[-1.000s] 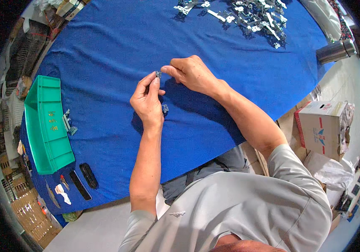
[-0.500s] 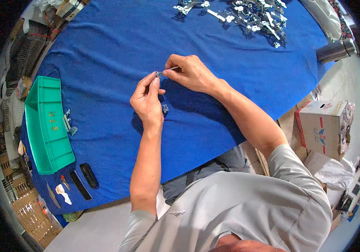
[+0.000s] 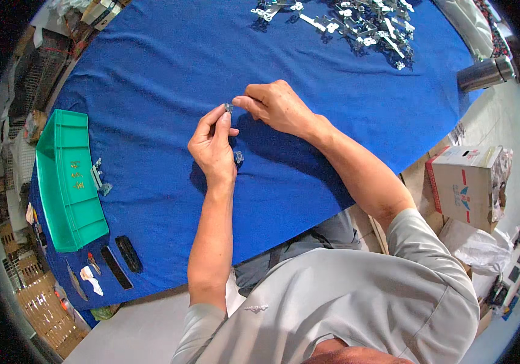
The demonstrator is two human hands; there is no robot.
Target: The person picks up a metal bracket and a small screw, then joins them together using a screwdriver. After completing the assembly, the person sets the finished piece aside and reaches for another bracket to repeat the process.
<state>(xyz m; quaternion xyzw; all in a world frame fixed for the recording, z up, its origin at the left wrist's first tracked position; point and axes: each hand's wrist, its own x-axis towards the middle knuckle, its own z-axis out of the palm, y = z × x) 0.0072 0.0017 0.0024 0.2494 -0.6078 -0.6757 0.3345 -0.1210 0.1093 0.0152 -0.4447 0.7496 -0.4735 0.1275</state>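
My left hand [image 3: 212,148] is closed, pinching a small grey metal part [image 3: 228,108] between thumb and fingertips. Close on its right, my right hand [image 3: 281,108] has its thumb and fingers pressed together near the part. Whatever lies between those fingers is hidden or too small to name. Below, beside my left wrist, another small clear-grey part [image 3: 239,158] rests on the blue cloth [image 3: 169,67].
A heap of black and white bracket-like parts [image 3: 369,30] lies at the far right. On the left stands a green tray [image 3: 66,182] with small brass-coloured pieces, and near it a black case [image 3: 128,255]. A steel flask [image 3: 484,74] and a cardboard box [image 3: 463,185] are at right.
My right fingers have turned and shifted slightly, and the thin pale rod that showed between them no longer shows. My left hand keeps its place with the metal part.
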